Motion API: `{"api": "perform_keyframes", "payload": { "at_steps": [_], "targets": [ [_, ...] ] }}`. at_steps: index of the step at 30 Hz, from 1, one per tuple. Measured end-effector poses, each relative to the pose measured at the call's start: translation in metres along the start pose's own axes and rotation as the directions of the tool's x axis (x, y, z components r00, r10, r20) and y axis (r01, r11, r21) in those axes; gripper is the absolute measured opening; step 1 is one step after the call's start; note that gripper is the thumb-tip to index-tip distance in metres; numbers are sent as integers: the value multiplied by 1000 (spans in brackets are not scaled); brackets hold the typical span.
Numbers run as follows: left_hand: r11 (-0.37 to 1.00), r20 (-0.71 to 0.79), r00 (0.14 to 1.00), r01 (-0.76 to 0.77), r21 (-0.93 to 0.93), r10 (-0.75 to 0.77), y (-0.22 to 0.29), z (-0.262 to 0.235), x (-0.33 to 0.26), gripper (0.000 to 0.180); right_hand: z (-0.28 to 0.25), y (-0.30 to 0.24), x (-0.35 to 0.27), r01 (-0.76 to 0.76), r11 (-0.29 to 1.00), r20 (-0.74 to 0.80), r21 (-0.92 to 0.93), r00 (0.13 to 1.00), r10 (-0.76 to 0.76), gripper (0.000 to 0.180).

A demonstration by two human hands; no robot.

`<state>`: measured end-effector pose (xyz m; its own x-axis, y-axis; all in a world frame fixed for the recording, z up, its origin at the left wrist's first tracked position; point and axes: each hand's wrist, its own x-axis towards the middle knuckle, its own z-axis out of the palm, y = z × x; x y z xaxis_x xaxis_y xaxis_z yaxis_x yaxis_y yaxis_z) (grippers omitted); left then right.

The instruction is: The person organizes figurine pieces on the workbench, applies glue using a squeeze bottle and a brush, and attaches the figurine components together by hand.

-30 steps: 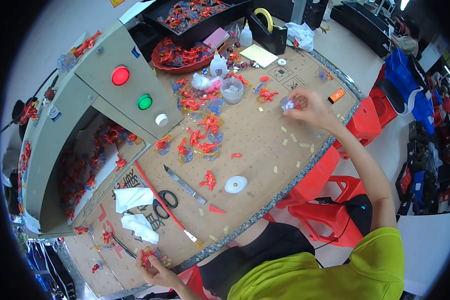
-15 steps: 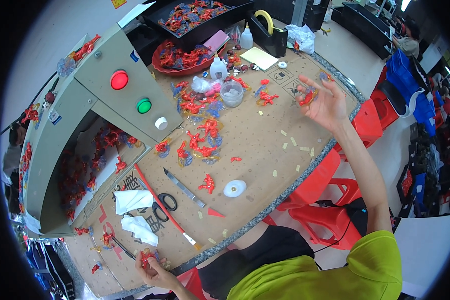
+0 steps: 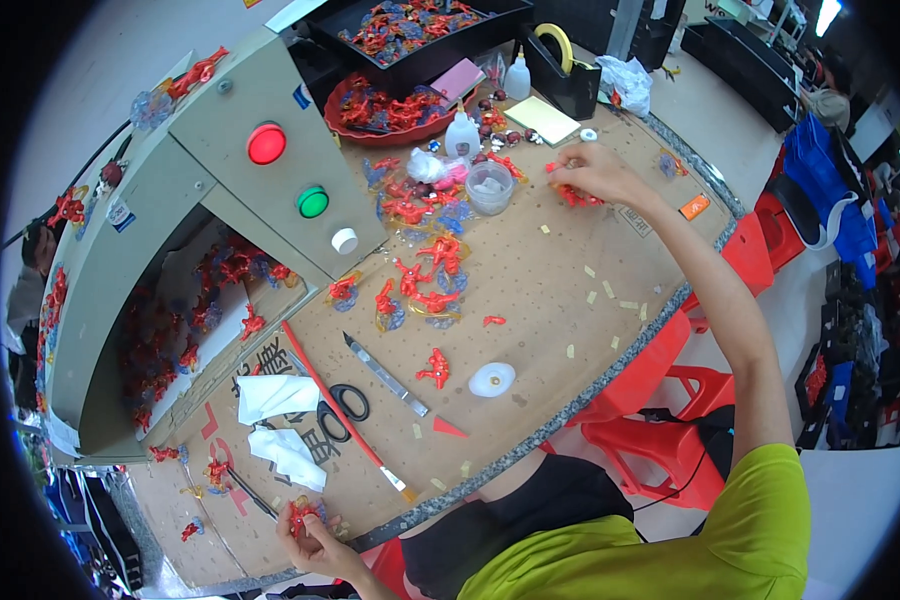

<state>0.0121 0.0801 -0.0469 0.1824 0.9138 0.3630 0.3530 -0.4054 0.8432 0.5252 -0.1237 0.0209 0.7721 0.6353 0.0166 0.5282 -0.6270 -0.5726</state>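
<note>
White squeeze bottle (image 3: 462, 133) near the tabletop's far edge, second white bottle (image 3: 517, 78) behind it; small orange label (image 3: 694, 207) at the right edge; blue-and-white stickers (image 3: 302, 96) on the grey control panel's upper corner, another sticker (image 3: 120, 214) on its left side

A bright yellow-green short-sleeved shirt is worn, and dark black clothing is seen below it, near the table (image 3: 530, 300) edge. Both forearms are bare; no gloves are worn on the hands.
</note>
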Motion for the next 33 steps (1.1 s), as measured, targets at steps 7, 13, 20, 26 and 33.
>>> {"api": "perform_keyframes", "payload": {
  "at_steps": [7, 13, 20, 26, 33],
  "targets": [
    [998, -21, 1000, -17, 53, 18, 3, -2, 0, 27, -24, 40, -22, -394, 255, 352, 883, 915, 196, 33],
    [999, 7, 1000, -24, -46, 24, 7, 0, 1, 24, -45, 7, 69, -94, 117, 72, 989, 982, 176, 20],
    [1000, -41, 999, 6, 19, -5, 24, -2, -3, 27, -66, -92, 242, 83, -38, -64, 996, 931, 360, 92],
    [998, 19, 1000, -10, -54, 11, 16, 10, -1, 28, -91, -56, 217, 80, 639, -373, 765, 864, 338, 44],
    [990, -18, 997, -79, -116, 78, 17, 7, 1, 28, -130, 85, 2, -240, 910, -400, -339, 912, 92, 38]
  ]
}}
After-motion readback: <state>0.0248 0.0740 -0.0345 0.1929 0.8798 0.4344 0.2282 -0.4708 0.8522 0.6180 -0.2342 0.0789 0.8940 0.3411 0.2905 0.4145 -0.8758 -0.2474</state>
